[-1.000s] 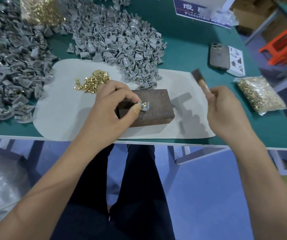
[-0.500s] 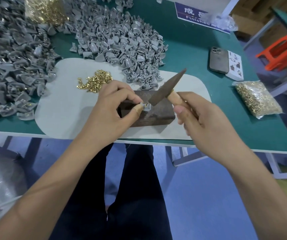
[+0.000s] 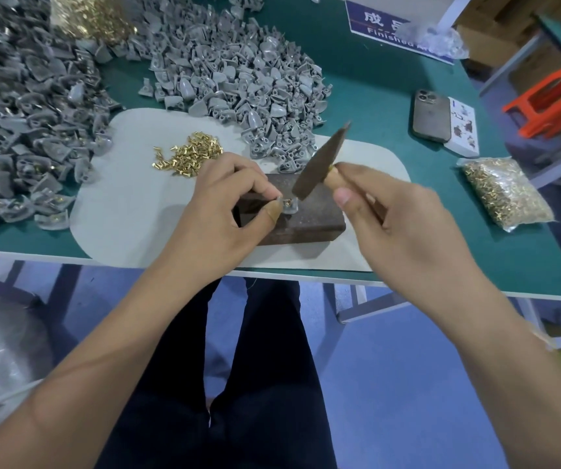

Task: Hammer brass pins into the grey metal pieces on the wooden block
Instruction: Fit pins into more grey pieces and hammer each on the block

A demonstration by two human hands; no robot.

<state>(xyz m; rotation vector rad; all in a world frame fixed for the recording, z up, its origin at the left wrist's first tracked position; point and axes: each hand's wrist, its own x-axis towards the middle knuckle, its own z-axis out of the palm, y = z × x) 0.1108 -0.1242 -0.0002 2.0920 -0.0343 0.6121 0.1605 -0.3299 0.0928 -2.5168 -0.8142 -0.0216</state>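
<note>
**Pin being steadied under a raised hammer**

On the wooden block (image 3: pixel 302 220), at the centre of a pale mat (image 3: pixel 126 211) on the green worktop (image 3: pixel 373 93), one grey metal piece (image 3: pixel 291 205) is sitting w/ a brass pin (image 3: pixel 286 202) standing in it. The left hand (image 3: pixel 219 211) is pinching the piece btwn thumb and forefinger, prob. so pin and piece are not slipping under a blow. The right hand (image 3: pixel 397 228) is gripping the wooden handle of a small hammer (image 3: pixel 319 167), fingers curled round it; the head is hanging just above the pin, tilted. Loose brass pins (image 3: pixel 187 155) are lying near the left hand, within easy reach. Heaps of grey pieces (image 3: pixel 238 79) are filling the worktop behind and to the left. A bag of pins (image 3: pixel 506 194) and a phone (image 3: pixel 430 115) are lying to the right. A blue sign (image 3: pixel 397 25) at the far edge is showing Chinese characters, partly hidden, and the words "Finished Ar…", the rest covered.
</note>
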